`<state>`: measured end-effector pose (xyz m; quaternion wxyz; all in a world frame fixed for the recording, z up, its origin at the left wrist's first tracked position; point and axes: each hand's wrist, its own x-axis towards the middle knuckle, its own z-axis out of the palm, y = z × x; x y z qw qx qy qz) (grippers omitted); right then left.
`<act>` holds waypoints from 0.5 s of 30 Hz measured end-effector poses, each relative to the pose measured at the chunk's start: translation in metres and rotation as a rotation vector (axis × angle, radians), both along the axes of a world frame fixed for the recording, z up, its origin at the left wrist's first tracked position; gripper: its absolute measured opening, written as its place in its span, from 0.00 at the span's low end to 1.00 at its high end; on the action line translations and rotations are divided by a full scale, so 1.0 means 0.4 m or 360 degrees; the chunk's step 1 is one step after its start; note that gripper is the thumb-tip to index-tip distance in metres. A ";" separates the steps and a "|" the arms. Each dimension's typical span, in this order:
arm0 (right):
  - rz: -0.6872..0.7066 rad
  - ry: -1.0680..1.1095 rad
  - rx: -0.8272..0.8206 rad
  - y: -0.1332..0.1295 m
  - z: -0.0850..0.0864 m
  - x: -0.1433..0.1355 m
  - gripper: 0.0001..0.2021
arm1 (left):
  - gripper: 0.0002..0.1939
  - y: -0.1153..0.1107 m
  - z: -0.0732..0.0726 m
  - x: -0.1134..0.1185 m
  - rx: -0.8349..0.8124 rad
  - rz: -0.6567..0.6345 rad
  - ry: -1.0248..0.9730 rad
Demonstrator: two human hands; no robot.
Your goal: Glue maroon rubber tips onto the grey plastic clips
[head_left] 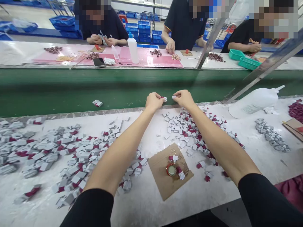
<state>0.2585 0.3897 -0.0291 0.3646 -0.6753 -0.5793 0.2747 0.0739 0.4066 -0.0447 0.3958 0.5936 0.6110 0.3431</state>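
Note:
Over the near edge of the green belt, my left hand [153, 101] pinches a small maroon-and-white plastic piece [164, 99]. Facing it, my right hand [185, 99] grips a small white plastic piece [174, 97] between thumb and fingertips. A short gap separates the two pieces. Below my hands, a brown cardboard square [161, 176] lies on the worktop and carries a bottle cap [171, 169], wet around it, plus two maroon-and-white pieces. Loose grey and maroon pieces [182, 126] spread under my right forearm, and a larger heap of grey-and-maroon pieces [71, 148] covers the left side.
A white squeeze bottle [254, 102] lies tilted at the right, near a metal post [267, 63] and a cluster of grey parts [272, 135]. One piece [97, 103] rests on the green belt [47, 91]. Across it, three co-workers sit at another table with a white bottle [133, 50].

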 end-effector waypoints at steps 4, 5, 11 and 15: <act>0.0062 0.0319 0.0094 -0.060 0.021 0.038 0.17 | 0.13 0.039 0.000 0.058 -0.0037 -0.0064 -0.0042; 0.0077 0.0406 0.0120 -0.083 0.029 0.047 0.19 | 0.12 0.037 0.008 0.069 -0.0028 -0.0101 -0.0055; 0.0161 0.1077 0.0210 -0.237 0.076 0.071 0.25 | 0.10 -0.088 0.094 0.081 0.0222 -0.0438 -0.0188; 0.0143 0.1157 0.0276 -0.321 0.082 0.047 0.26 | 0.10 -0.235 0.135 0.052 0.0459 -0.0907 -0.0708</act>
